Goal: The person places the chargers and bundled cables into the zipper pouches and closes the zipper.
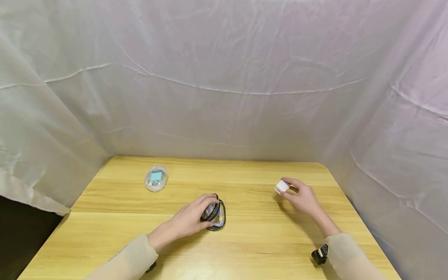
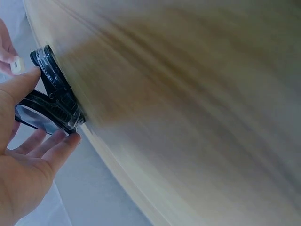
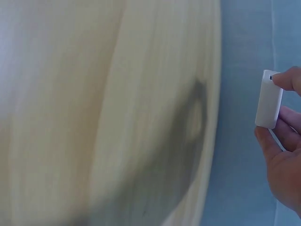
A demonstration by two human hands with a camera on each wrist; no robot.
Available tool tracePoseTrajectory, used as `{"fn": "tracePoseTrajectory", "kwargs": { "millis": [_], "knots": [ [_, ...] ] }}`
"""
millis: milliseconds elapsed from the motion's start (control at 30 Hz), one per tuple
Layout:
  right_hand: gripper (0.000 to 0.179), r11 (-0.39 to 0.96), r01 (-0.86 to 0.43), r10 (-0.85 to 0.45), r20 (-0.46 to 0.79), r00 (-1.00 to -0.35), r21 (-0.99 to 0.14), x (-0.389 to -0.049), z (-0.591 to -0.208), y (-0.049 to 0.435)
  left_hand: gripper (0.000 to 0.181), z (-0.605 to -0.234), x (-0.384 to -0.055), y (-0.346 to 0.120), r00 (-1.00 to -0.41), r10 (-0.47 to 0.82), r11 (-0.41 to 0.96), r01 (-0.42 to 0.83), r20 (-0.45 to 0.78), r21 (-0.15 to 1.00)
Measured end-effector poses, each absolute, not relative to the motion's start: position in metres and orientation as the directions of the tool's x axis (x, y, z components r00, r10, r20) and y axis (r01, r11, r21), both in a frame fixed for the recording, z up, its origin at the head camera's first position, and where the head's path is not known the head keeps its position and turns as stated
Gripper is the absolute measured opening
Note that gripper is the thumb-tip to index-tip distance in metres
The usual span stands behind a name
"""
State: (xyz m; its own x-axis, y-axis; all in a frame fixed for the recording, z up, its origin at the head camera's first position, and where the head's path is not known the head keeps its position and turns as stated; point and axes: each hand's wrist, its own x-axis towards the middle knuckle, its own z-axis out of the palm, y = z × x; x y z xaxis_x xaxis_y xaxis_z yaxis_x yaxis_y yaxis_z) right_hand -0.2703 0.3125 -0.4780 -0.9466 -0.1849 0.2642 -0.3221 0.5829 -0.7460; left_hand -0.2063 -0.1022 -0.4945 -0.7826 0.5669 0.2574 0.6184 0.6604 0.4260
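Observation:
Near the middle of the table, my left hand [image 1: 190,217] grips a small round case [image 1: 224,218] with a black zippered rim. In the left wrist view the case [image 2: 52,106] stands partly unfolded, thumb on one half and fingertips at the other. A bluish-white cable [image 1: 219,222] shows inside it; the fingers hide the rest. Over the right part of the table, my right hand [image 1: 303,199] pinches a white block [image 1: 282,186] like a charger plug. The right wrist view shows this block [image 3: 269,100] between thumb and fingers, raised above the tabletop.
At the back left of the wooden table [image 1: 115,198] lies a clear round coil or case [image 1: 147,182] with a teal block [image 1: 156,177] in its middle. Pale cloth curtains [image 1: 224,116] hang behind and at both sides of the table.

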Motion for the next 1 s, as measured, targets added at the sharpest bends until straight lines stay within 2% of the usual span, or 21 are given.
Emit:
{"fn": "tracePoseTrajectory", "kwargs": {
  "millis": [467, 867, 1000],
  "knots": [
    [0.053, 0.463, -0.453, -0.279, 0.361, -0.89, -0.761, -0.262, -0.464, 0.262, 0.074, -0.494, -0.207, -0.102, -0.786, 0.569, 0.666, 0.612, 0.242, 0.426],
    [0.054, 0.419, -0.542, -0.413, 0.378, -0.829, -0.729, -0.254, -0.465, 0.222, 0.074, -0.494, -0.205, -0.103, -0.791, 0.563, 0.669, 0.607, 0.24, 0.43],
    [0.056, 0.426, -0.55, -0.463, 0.349, -0.815, -0.719, -0.252, -0.47, 0.212, 0.074, -0.495, -0.204, -0.103, -0.795, 0.556, 0.674, 0.601, 0.242, 0.429]
  ]
}}
